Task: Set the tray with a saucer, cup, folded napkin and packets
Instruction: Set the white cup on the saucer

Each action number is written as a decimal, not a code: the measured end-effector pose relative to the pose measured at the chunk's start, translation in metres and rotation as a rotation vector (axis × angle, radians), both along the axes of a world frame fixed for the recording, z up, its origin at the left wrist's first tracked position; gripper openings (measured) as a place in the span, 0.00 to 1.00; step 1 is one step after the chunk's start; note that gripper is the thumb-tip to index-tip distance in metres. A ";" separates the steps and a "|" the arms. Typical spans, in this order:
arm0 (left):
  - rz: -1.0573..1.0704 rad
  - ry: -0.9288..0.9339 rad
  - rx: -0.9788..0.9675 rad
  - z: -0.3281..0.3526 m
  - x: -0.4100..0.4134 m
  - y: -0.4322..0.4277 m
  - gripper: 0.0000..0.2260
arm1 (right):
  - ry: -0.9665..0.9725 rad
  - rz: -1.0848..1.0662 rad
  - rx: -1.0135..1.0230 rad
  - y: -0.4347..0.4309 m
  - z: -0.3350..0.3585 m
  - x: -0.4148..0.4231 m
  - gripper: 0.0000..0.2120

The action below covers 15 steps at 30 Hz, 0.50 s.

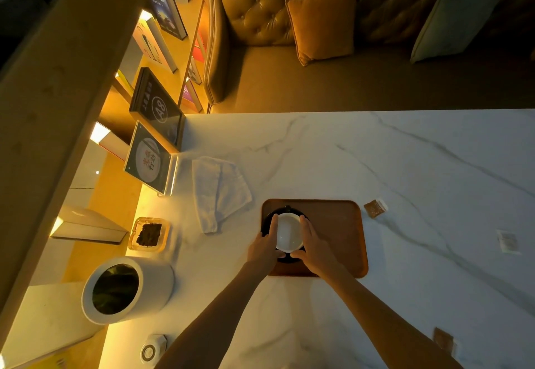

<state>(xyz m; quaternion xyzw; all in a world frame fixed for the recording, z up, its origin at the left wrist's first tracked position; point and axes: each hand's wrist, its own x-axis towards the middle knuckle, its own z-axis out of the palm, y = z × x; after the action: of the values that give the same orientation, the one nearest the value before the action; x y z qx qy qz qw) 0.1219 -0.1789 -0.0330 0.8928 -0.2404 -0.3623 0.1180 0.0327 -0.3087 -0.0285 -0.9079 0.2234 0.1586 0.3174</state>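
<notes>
A brown wooden tray [338, 232] lies on the white marble table. At its left end sits a black saucer [285, 211] with a white cup [289, 231] on it. My left hand [263, 245] holds the cup's left side and my right hand [314, 244] its right side. A crumpled white napkin [218, 192] lies on the table left of the tray. A brown packet [375, 208] lies just right of the tray, a pale packet [508, 241] farther right, and another brown packet [443, 341] near the front right.
On the left edge stand a white cylindrical pot [127, 290] with dark contents, a glass dish [149, 234] of dark material, an acrylic sign stand [150, 163] and a small round device [152, 350]. Books line a lit shelf further left. A sofa with cushions [322, 21] lies beyond the table.
</notes>
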 end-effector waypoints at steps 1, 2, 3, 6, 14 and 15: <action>-0.002 0.004 0.005 0.000 0.001 -0.001 0.46 | -0.003 -0.005 0.004 0.000 0.000 0.001 0.48; -0.006 0.009 0.007 0.001 0.001 -0.001 0.45 | -0.004 -0.009 0.005 0.000 0.000 0.002 0.48; -0.007 0.013 0.007 0.002 0.002 -0.002 0.46 | -0.004 -0.011 0.003 0.000 -0.001 0.002 0.48; 0.018 0.037 -0.006 0.003 0.001 -0.001 0.46 | -0.005 -0.009 -0.004 0.000 -0.002 0.001 0.48; -0.015 0.015 -0.057 0.005 -0.001 0.000 0.47 | -0.026 0.004 0.010 0.000 -0.004 -0.002 0.49; -0.021 0.001 -0.071 0.005 0.000 0.000 0.47 | -0.029 0.005 0.014 0.000 -0.004 -0.002 0.49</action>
<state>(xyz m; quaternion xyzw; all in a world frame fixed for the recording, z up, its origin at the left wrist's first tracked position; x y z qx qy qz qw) 0.1215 -0.1790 -0.0281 0.8852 -0.2626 -0.3552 0.1459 0.0309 -0.3087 -0.0329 -0.9083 0.2156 0.1479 0.3266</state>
